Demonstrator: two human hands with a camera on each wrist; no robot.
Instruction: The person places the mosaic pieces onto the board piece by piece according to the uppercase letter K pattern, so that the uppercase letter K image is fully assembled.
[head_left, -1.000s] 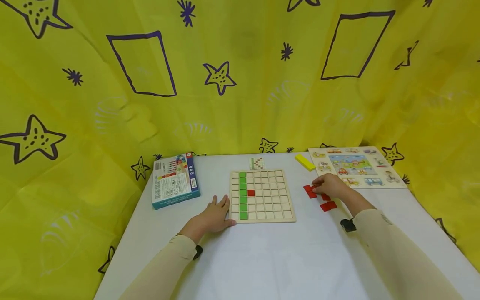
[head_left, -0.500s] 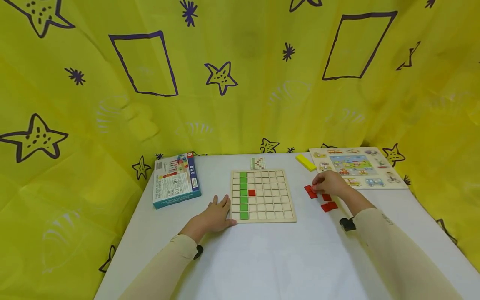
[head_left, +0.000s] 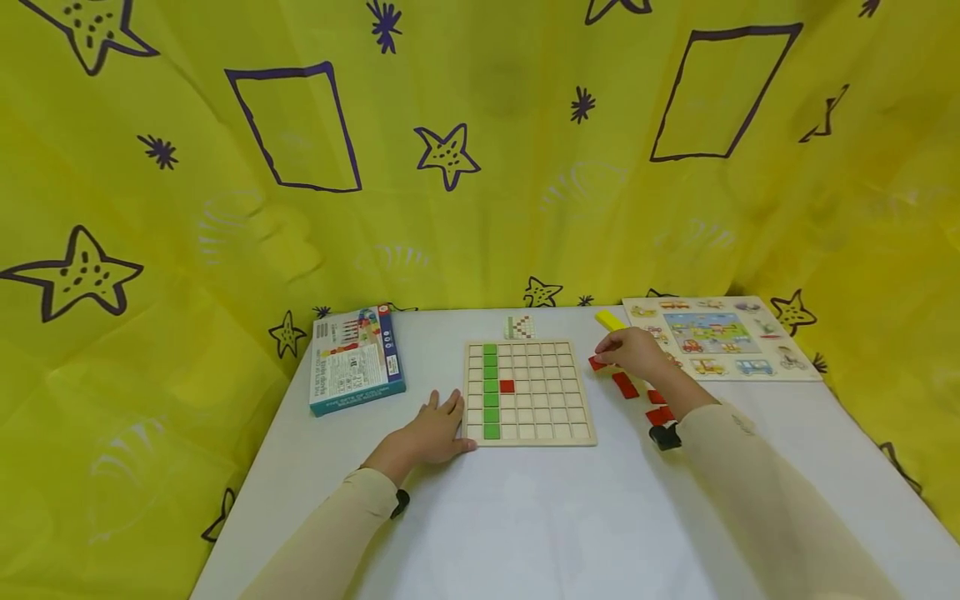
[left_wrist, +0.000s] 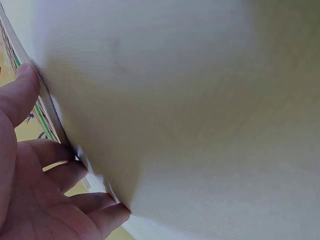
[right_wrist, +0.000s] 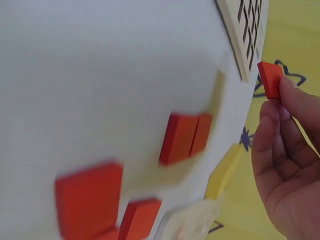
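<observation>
A wooden grid board [head_left: 530, 435] lies mid-table with a column of green tiles [head_left: 491, 392] and one red tile [head_left: 507, 387] set in it. My right hand [head_left: 628, 350] hovers just right of the board, pinching a red tile [head_left: 597, 363] [right_wrist: 270, 79] between fingertips. My left hand [head_left: 433, 432] [left_wrist: 35, 190] lies flat on the table, fingers straight, touching the board's left edge [left_wrist: 47, 107]. Loose red tiles [head_left: 637, 395] [right_wrist: 184, 138] lie on the table under my right forearm.
A game box [head_left: 356, 359] lies left of the board. A small pattern card [head_left: 518, 327] sits behind the board, and a yellow block [head_left: 609, 319] right of it. A vehicle picture puzzle [head_left: 716, 334] fills the back right. Yellow star-printed cloth surrounds the white table [head_left: 525, 517].
My right hand has lifted a red tile from the loose pile and moved left and farther back, toward the board. The left hand has stayed put.
</observation>
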